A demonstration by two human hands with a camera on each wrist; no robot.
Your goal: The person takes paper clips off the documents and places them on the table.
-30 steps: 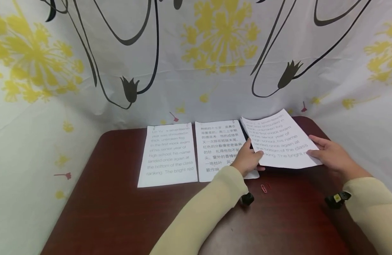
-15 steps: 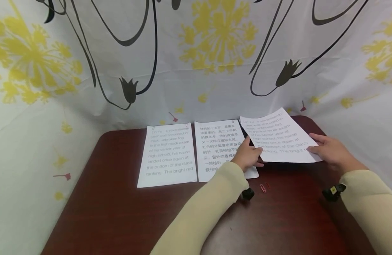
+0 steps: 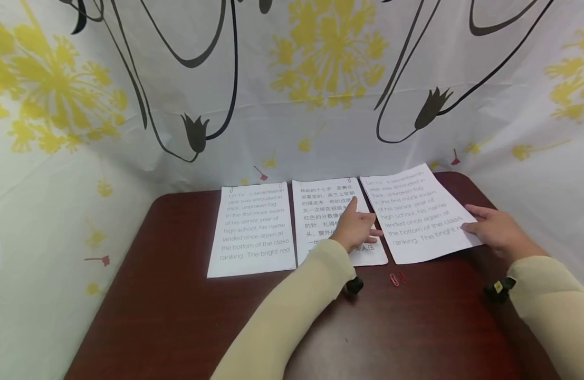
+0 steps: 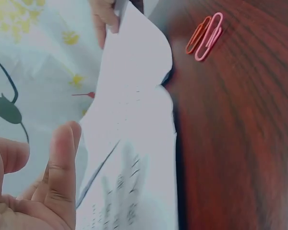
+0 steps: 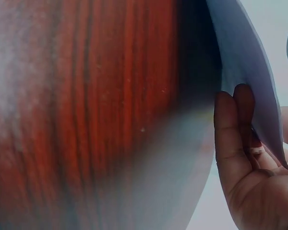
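Observation:
My right hand [image 3: 497, 233] pinches the right edge of a printed English sheet [image 3: 415, 217], thumb on top. In the right wrist view, fingers [image 5: 229, 129] lie under the raised paper [image 5: 259, 72]. The sheet's left side lies low by the middle pages; its right corner is lifted. My left hand [image 3: 352, 227] hovers over or rests on the Chinese-printed sheet [image 3: 315, 211], fingers spread and holding nothing. In the left wrist view, that hand [image 4: 43, 187] is apart from the paper edge. Whether several sheets lie under the right page cannot be told.
An English-printed sheet [image 3: 254, 232] with clips at its top lies at the left. A pink paper clip [image 3: 394, 279] and a red paper clip [image 3: 402, 276] lie near the right sheet's lower edge. Behind the dark red table [image 3: 178, 316] hangs a patterned curtain [image 3: 254, 95].
My left hand has let go of the right sheet's left edge and moved left over the middle sheet. The sheet's near left corner has dropped toward the table. The right hand still holds on.

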